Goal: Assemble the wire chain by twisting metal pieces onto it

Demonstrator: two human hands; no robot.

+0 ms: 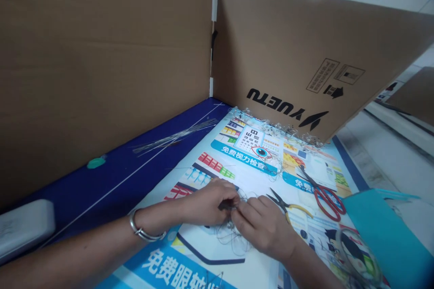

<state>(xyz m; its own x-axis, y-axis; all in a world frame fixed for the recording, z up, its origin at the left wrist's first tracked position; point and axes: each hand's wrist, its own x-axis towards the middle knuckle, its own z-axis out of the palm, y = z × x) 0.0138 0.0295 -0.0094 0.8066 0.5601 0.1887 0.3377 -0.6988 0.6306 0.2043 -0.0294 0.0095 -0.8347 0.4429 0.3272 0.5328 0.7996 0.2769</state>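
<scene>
Thin tangled wire [233, 237] hangs below and around my fingers, over the printed poster sheet [251, 180]. My left hand [212, 201] is closed in a pinch on this wire, a silver bangle on its wrist. My right hand [264, 223] meets it fingertip to fingertip, its fingers curled on the same wire. A small dark bit shows under the left fingers, too blurred to name. Just right of my right hand lie pliers [285, 203] with yellow handles. Beyond them rest scissors [327, 198] with red handles.
Cardboard panels [101, 54] stand at the left and back. Straight wires [176, 135] lie on the blue surface. Tangled wire pieces [278, 128] line the back panel's foot. A wire coil [359, 253], teal box [389, 235] and white case [27, 228] sit nearer the front.
</scene>
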